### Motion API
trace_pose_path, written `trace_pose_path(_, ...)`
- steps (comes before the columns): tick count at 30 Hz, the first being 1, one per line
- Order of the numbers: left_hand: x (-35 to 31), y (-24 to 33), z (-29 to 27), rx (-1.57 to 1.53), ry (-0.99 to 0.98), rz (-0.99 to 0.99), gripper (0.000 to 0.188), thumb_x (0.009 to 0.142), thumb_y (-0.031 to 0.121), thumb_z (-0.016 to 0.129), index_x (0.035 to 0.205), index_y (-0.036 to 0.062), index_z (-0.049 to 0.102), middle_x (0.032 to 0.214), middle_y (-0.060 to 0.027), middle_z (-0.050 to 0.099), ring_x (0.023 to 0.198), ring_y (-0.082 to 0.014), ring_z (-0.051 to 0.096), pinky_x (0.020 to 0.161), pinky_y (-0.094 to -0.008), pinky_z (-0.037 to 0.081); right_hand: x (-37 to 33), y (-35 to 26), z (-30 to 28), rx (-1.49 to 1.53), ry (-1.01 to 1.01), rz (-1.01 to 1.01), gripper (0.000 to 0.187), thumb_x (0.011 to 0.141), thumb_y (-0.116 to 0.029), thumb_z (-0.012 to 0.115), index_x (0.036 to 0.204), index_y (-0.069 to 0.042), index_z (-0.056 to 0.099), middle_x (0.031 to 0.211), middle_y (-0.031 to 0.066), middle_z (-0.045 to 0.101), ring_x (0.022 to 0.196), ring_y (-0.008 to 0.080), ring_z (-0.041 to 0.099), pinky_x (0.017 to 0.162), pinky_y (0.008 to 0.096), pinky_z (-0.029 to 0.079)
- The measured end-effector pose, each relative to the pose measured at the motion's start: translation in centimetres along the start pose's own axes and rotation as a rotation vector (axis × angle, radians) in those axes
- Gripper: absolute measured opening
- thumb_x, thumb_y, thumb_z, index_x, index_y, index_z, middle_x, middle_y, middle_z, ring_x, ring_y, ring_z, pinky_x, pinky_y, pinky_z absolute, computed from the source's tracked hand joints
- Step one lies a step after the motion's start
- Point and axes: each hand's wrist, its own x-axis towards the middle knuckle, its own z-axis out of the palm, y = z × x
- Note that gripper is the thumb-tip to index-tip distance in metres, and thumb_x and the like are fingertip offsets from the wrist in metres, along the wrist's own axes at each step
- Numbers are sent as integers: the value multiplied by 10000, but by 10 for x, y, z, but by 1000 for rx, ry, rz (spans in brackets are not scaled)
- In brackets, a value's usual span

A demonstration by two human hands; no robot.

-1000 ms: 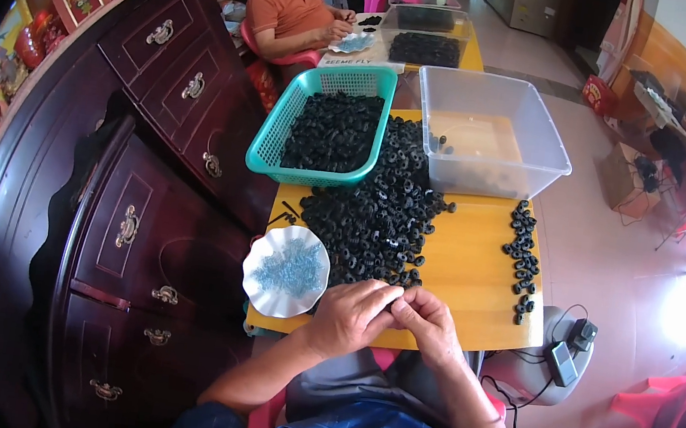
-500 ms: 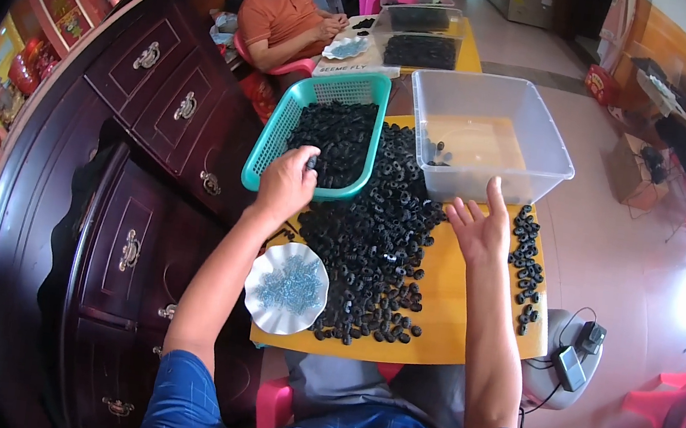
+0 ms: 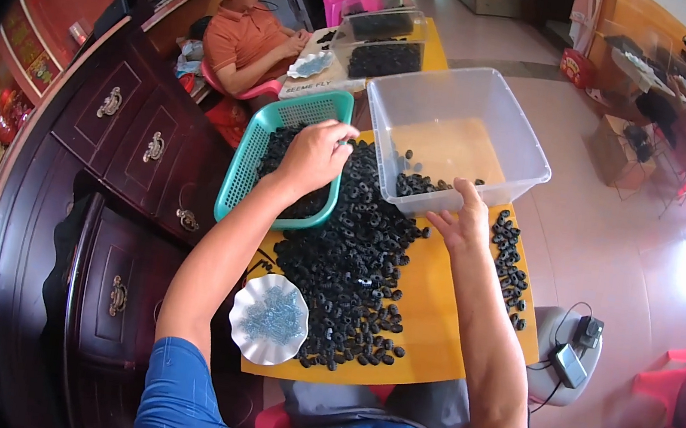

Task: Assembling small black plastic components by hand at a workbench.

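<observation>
My left hand [image 3: 313, 161] is raised over the right side of a green mesh basket [image 3: 238, 167]. Its fingers are curled together, and whatever is in them is too small or hidden to name. Small black ring-like pieces [image 3: 359, 225] lie heaped on the yellow table, and more dark pieces fill the basket. My right hand [image 3: 465, 223] is at the near wall of a clear plastic bin [image 3: 505, 136], fingers apart and nothing seen in them. Whether it touches the wall, I cannot tell. Black pieces [image 3: 418, 186] lie in the bin's near left corner.
A white scalloped dish [image 3: 240, 326] of small clear-blue pieces stands near the table's front left. More black pieces [image 3: 509, 266] line the right edge. Dark drawers [image 3: 123, 142] flank the left; a stool [image 3: 541, 387] with wired devices stands right. A seated person [image 3: 249, 41] works beyond the basket.
My left hand has moved away from me over the basket. My right hand has come to the bin's near wall. More black pieces now show in the bin. The whole view has shifted slightly.
</observation>
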Motion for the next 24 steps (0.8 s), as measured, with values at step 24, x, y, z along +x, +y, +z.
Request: trace_pose_path(24, 79, 55, 148, 422, -787, -180, 261, 843, 130, 601, 1031, 12, 739, 1108, -220, 706, 1083, -363, 675, 940, -435, 539, -38, 34, -47, 156, -183, -103, 831, 853, 69, 519, 1541, -266, 196, 1110, 66, 545, 998, 222, 611, 851, 487, 571)
